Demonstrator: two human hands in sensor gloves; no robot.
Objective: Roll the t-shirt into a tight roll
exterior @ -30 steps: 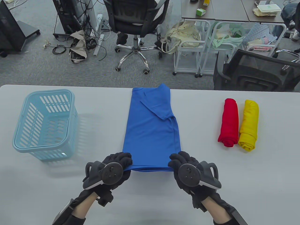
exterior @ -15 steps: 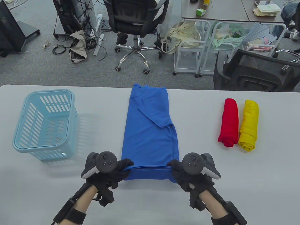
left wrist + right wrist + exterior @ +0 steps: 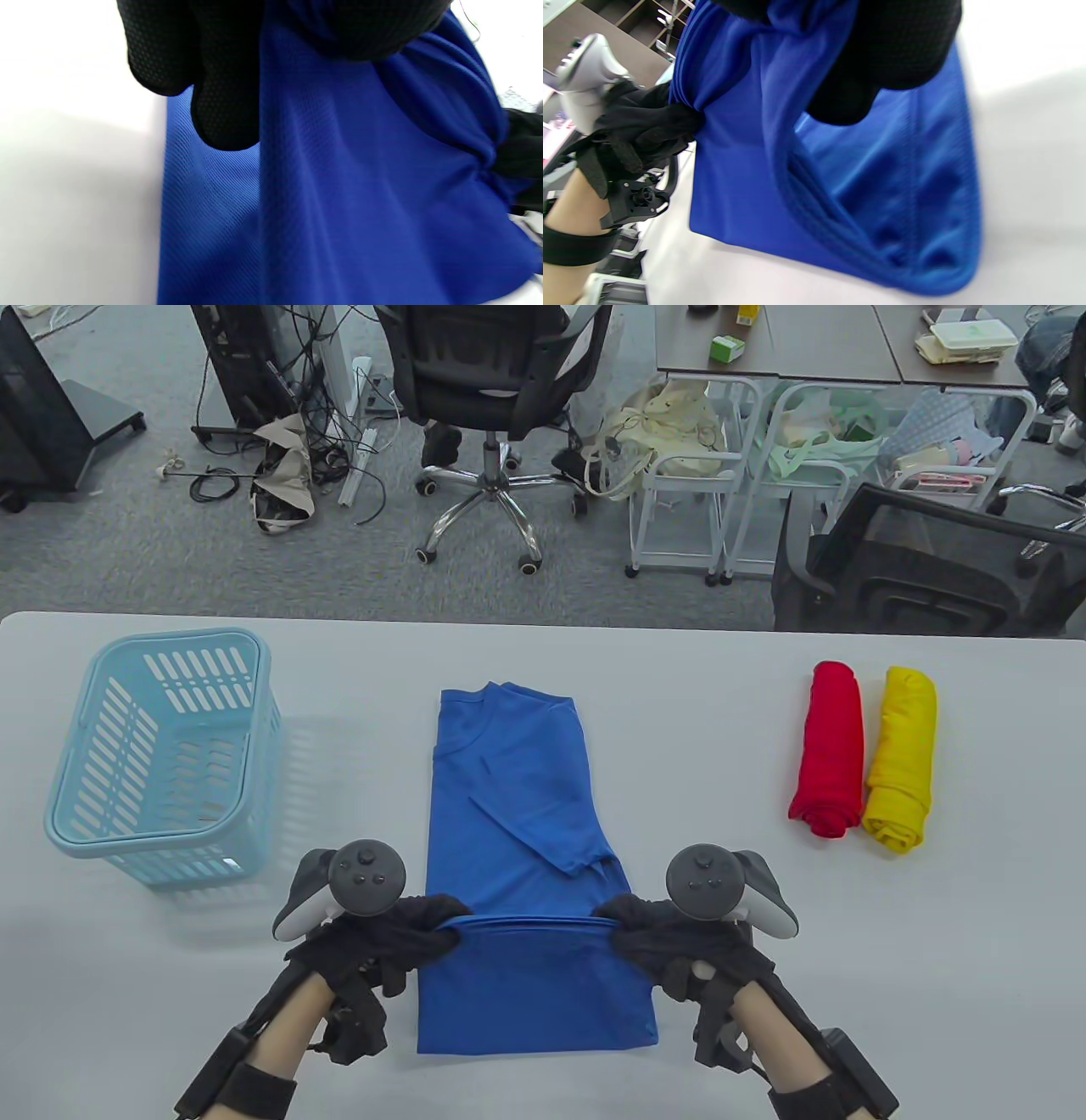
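Observation:
A blue t-shirt [image 3: 517,797], folded into a long narrow strip, lies on the white table [image 3: 747,984] with its collar at the far end. My left hand [image 3: 399,937] grips the strip's left edge and my right hand [image 3: 657,937] grips its right edge, bunching the cloth into a raised ridge between them. The near part of the shirt drapes from that ridge down to the table toward me. In the left wrist view gloved fingers [image 3: 225,106] clamp the blue fabric [image 3: 339,190]. In the right wrist view the fingers [image 3: 882,63] hold gathered cloth [image 3: 746,178], with the left hand [image 3: 645,127] opposite.
A light blue plastic basket [image 3: 72,823] stands at the table's left. A red rolled shirt [image 3: 830,746] and a yellow rolled shirt [image 3: 901,755] lie side by side at the right. Office chairs and carts stand beyond the table's far edge.
Both hands have lifted the shirt's near part and dragged the whole strip toward me. The collar end slid off the far edge region, and a flap now lies in front of my hands.

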